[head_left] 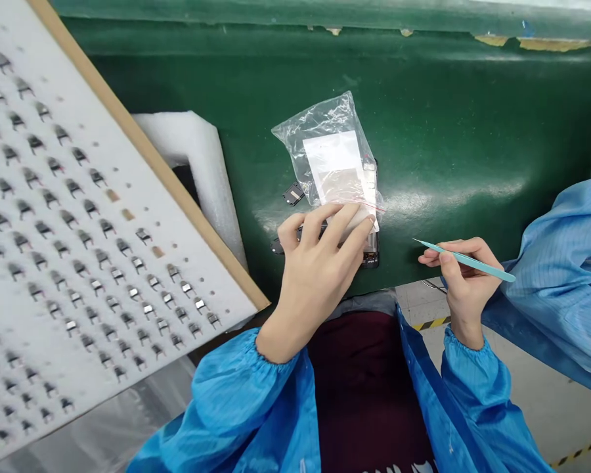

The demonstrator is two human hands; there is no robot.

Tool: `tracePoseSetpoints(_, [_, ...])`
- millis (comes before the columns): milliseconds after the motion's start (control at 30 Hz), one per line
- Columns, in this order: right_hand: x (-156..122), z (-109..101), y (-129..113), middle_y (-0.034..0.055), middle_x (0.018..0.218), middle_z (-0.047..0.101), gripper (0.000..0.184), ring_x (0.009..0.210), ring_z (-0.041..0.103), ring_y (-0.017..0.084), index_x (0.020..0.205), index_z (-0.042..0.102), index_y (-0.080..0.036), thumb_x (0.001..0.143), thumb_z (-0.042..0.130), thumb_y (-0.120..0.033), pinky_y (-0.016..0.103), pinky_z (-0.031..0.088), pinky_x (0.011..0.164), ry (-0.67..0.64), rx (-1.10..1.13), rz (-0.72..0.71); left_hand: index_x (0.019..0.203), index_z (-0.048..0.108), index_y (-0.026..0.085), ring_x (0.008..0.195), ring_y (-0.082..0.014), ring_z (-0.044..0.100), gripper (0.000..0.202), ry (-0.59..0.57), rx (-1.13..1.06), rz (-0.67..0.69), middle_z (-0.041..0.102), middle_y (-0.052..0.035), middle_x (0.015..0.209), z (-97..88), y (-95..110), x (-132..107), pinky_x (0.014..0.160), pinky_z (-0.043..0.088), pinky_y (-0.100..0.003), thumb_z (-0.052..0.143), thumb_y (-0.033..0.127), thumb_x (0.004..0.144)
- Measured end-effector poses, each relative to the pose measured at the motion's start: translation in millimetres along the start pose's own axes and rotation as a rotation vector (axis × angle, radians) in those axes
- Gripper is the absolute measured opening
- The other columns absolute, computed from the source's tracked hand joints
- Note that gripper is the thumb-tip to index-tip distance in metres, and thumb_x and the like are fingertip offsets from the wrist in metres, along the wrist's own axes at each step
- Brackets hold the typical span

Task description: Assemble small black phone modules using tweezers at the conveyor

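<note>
My left hand point(320, 263) is palm down with bent fingers pressed onto a clear zip bag point(320, 118); its thumb is hidden. White sheets point(332, 151) show inside or under the plastic. Beneath bag and hand lies a dark-framed phone-like device point(371, 258), mostly covered. Small black parts point(293, 193) rest beside the bag, one more partly behind my fingers. Off to the right, my right hand point(465, 276) pinches light-blue tweezers point(473, 263) like a pen. Their fine tip points left, apart from the device and bag.
A large white foam tray point(142, 289) with rows of small metal-and-black parts slants across the left. Behind it stands a white foam frame point(217, 171). The green bench point(448, 131) has a raised, chipped far edge. Another person's blue sleeve point(566, 263) is close on the right.
</note>
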State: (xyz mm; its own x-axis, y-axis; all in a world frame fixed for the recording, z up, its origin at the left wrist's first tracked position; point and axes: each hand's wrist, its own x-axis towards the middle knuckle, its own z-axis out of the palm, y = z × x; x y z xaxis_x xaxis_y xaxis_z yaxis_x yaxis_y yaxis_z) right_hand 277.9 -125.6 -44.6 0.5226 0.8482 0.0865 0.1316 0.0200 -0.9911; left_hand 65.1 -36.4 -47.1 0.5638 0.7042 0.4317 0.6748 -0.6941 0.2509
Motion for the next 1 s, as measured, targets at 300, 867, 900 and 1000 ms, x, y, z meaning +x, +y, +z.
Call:
tracePoseSetpoints(300, [17, 24, -8, 0.0009, 0.089, 0.086, 0.005, 0.082, 0.087, 0.022, 0.102, 0.08, -0.023, 0.098, 0.083, -0.021, 0.035, 0.075, 0.075, -0.152, -0.037, -0.033, 0.116, 0.074, 0.023, 0.121, -0.0297, 0.072, 0.018, 0.061, 0.019, 0.009, 0.083, -0.0096, 0.135, 2.0, -2, -1, 0.1, 0.044, -0.047, 0.066, 0.009, 0.108])
tracePoseSetpoints(867, [8, 32, -35, 0.0016, 0.084, 0.084, 0.01, 0.067, 0.082, 0.019, 0.1, 0.078, -0.022, 0.1, 0.085, -0.029, 0.03, 0.071, 0.059, -0.282, 0.257, 0.026, 0.116, 0.075, 0.025, 0.098, -0.0213, 0.078, 0.021, 0.235, -0.547, -0.096, 0.087, -0.0033, 0.113, -20.4, 3, -6, 0.088, 0.059, -0.041, 0.076, 0.008, 0.104])
tracePoseSetpoints(900, [7, 33, -36, 0.0016, 0.084, 0.084, 0.01, 0.067, 0.082, 0.019, 0.1, 0.078, -0.022, 0.1, 0.085, -0.03, 0.03, 0.071, 0.059, -0.294, 0.27, 0.046, 0.116, 0.076, 0.026, 0.099, -0.0215, 0.077, 0.021, 0.235, -0.553, -0.092, 0.087, -0.003, 0.113, -21.5, 2, -7, 0.088, 0.059, -0.041, 0.076, 0.009, 0.104])
tracePoseSetpoints(1000, [6, 37, -35, 0.0014, 0.085, 0.084, 0.01, 0.068, 0.083, 0.019, 0.101, 0.079, -0.023, 0.1, 0.085, -0.03, 0.03, 0.072, 0.061, -0.313, 0.307, 0.088, 0.119, 0.077, 0.029, 0.099, -0.0225, 0.075, 0.021, 0.212, -0.545, -0.084, 0.088, -0.0022, 0.117, -24.4, 1, -9, 0.089, 0.06, -0.043, 0.073, 0.012, 0.106])
